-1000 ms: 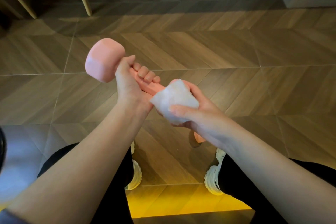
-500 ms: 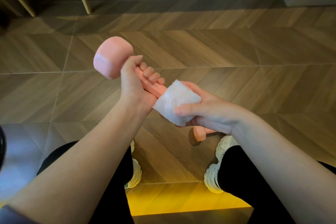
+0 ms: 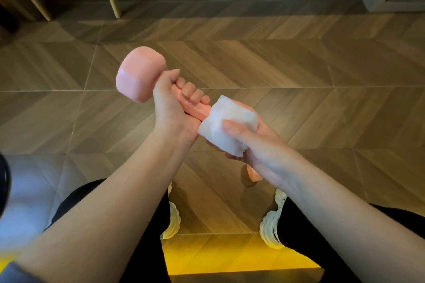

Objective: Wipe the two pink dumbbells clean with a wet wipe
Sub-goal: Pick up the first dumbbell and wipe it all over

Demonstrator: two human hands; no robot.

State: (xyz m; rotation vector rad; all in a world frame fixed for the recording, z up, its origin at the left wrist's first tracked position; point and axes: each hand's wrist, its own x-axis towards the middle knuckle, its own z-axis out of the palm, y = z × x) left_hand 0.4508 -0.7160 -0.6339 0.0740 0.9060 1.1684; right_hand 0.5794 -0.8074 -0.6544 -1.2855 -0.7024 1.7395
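A brown herringbone wooden floor (image 3: 322, 76) is filling the view beneath a person's 2 bare forearms. The left hand (image 3: 169, 103) is gripping the handle of a smooth pink dumbbell with blocky ends (image 3: 140, 77), fingers curled tightly round it, holding it tilted in the air. The right hand (image 3: 255, 145) is clasping a crumpled white wet wipe (image 3: 226, 126) round the dumbbell's lower end, thumb pressing on top. A second pink dumbbell (image 3: 253, 173) is lying on the floor, mostly hidden behind the right wrist.

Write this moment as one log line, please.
step: wiping | left hand: grips held dumbbell by handle | right hand: wraps wet wipe round its near end | second dumbbell: on floor, mostly hidden
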